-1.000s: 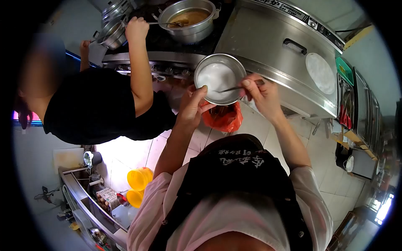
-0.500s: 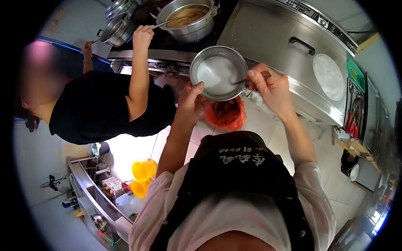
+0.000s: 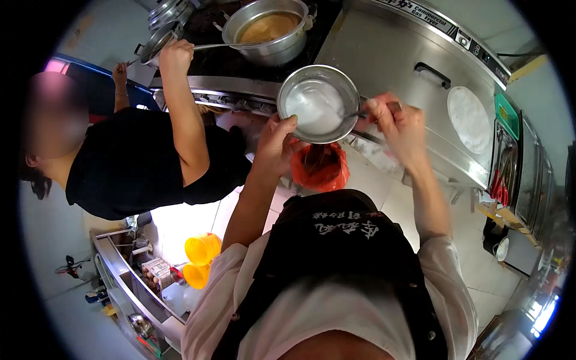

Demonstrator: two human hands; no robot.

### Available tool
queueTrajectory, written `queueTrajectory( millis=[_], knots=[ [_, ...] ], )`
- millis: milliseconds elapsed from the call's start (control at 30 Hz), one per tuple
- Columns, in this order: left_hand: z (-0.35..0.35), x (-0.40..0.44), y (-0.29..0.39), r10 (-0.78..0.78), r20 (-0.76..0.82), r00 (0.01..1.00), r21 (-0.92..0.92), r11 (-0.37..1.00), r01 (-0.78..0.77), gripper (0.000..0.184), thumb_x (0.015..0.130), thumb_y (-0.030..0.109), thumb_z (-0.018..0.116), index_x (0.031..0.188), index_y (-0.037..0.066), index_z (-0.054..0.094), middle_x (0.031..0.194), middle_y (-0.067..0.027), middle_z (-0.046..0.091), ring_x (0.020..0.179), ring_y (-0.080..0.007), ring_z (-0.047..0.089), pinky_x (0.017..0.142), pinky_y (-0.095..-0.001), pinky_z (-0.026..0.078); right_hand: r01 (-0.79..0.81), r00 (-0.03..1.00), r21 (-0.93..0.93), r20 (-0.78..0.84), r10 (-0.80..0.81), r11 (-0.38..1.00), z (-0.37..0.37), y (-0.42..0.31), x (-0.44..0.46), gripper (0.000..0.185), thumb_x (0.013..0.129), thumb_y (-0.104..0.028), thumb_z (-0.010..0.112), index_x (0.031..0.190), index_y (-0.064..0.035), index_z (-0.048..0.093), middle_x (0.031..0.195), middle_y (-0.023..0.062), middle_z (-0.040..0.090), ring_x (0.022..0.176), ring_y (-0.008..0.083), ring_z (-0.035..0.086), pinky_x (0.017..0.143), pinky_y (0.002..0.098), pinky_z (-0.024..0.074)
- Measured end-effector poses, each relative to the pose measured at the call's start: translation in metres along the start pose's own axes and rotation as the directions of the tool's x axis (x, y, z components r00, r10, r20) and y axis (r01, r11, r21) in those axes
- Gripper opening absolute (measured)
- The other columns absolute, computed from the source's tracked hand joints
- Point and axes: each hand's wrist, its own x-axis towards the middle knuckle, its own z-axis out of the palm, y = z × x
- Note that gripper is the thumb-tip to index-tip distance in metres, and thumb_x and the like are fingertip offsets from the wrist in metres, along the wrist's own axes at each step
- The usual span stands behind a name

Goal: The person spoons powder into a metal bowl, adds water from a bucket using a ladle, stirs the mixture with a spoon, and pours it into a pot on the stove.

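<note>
My left hand (image 3: 277,143) grips a round metal bowl (image 3: 350,90) by its near left side, thumb over the rim. Inside the bowl lies a white liquid (image 3: 315,107) with a streaked surface. At the right rim, my right hand (image 3: 397,123) is closed around the handle of a metal utensil (image 3: 355,114), probably a spoon. Its far end dips into the liquid and is hidden. The bowl is held up in the air before the stove and the steel fryer. Slight blur covers the right fingers.
Close on the left, a co-worker in black (image 3: 132,162) holds a long utensil (image 3: 219,45) at a large pot (image 3: 273,51) of brown liquid on the stove. A red bag-lined bin (image 3: 321,174) stands below the bowl. The gas fryer's steel lid (image 3: 372,54) lies ahead right.
The spoon-like utensil has shifted in the bowl, and the white surface now looks more stirred. My right hand has moved slightly right. The co-worker's raised hand has moved left.
</note>
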Motion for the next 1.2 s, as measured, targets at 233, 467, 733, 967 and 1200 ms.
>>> queueTrajectory(
  millis=[233, 467, 733, 967, 1200],
  knots=[
    [-0.002, 0.021, 0.014, 0.022, 0.068, 0.997, -0.007, 1.0, -0.021, 0.044, 0.089, 0.021, 0.057, 0.125, -0.001, 0.043, 0.119, -0.0139, 0.054, 0.106, -0.0228, 0.058, 0.085, -0.0394, 0.056, 0.117, 0.993, 0.134, -0.042, -0.112, 0.984, 0.037, -0.001, 0.02, 0.019, 0.091, -0.021, 0.061, 0.092, -0.0032, 0.067, 0.07, 0.0086, 0.066, 0.063, 0.0125, 0.065, 0.058, 0.0267, 0.0498],
    [-0.016, 0.038, 0.021, -0.039, 0.024, 0.999, -0.042, 0.998, 0.04, 0.044, 0.085, 0.02, 0.062, 0.121, 0.002, 0.046, 0.114, -0.0111, 0.058, 0.103, -0.0192, 0.06, 0.085, -0.0413, 0.053, 0.02, 0.997, -0.042, -0.075, -0.023, 0.999, 0.018, -0.002, 0.029, 0.02, 0.091, -0.023, 0.06, 0.09, -0.0045, 0.067, 0.068, 0.0046, 0.065, 0.056, 0.0098, 0.056, 0.051, 0.0262, 0.0454],
    [-0.016, 0.041, 0.03, -0.058, -0.029, 0.998, -0.019, 0.998, 0.058, 0.045, 0.084, 0.023, 0.063, 0.12, 0.002, 0.045, 0.11, -0.01, 0.059, 0.098, -0.0192, 0.061, 0.085, -0.043, 0.052, 0.232, 0.962, 0.009, -0.154, -0.228, 0.973, 0.051, 0.01, 0.049, 0.019, 0.09, -0.022, 0.061, 0.091, -0.0041, 0.067, 0.073, 0.009, 0.068, 0.063, 0.0157, 0.065, 0.057, 0.0292, 0.0504],
    [-0.022, 0.049, 0.035, -0.043, 0.001, 0.999, -0.001, 0.999, 0.043, 0.046, 0.084, 0.024, 0.064, 0.12, 0.002, 0.046, 0.109, -0.0092, 0.059, 0.1, -0.0188, 0.059, 0.086, -0.0462, 0.051, -0.048, 0.998, 0.062, -0.045, 0.051, 0.997, 0.039, 0.003, 0.036, 0.02, 0.092, -0.023, 0.06, 0.087, -0.005, 0.067, 0.066, 0.0037, 0.066, 0.055, 0.0094, 0.058, 0.051, 0.0252, 0.0465],
    [-0.019, 0.049, 0.036, -0.068, -0.052, 0.996, -0.008, 0.998, 0.067, 0.045, 0.084, 0.023, 0.064, 0.12, 0.003, 0.047, 0.111, -0.0095, 0.059, 0.1, -0.0187, 0.059, 0.086, -0.0469, 0.05, 0.095, 0.983, 0.108, -0.168, -0.076, 0.99, 0.058, 0.007, 0.052, 0.022, 0.092, -0.022, 0.06, 0.09, -0.0017, 0.066, 0.068, 0.004, 0.065, 0.061, 0.0088, 0.059, 0.057, 0.0263, 0.049]
  ],
)
